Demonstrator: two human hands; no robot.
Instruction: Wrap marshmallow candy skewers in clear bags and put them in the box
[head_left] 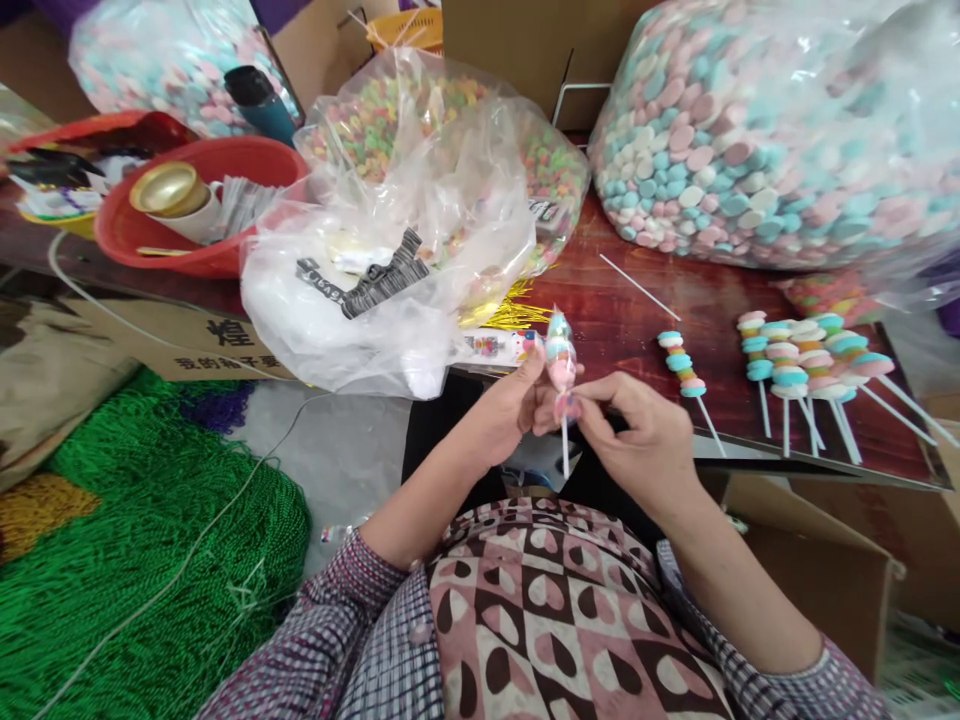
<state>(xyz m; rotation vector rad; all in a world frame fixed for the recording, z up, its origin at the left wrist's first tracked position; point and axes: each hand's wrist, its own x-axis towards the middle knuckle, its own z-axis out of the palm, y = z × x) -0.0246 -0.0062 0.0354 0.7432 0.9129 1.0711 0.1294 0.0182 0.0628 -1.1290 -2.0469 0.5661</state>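
Observation:
A marshmallow skewer (561,362) in a clear wrapper stands nearly upright in front of my body, its white stick pointing down. My left hand (519,400) is closed around its left side, thumb raised beside the candy. From the right, my right hand (637,430) pinches the gathered lower end of the wrapper, just above the bare stick. Just behind my left hand lie printed wrappers (495,347) and gold twist ties (519,306) on the table. Whether a tie is between my fingers is too small to make out.
Unwrapped marshmallow skewers (789,370) lie at the table's right edge, with one single skewer (681,364) nearer. A loose stick (640,286) lies behind. Big bags of marshmallows (720,150) and gummies (420,110) stand at the back. A red basin (120,235) sits left.

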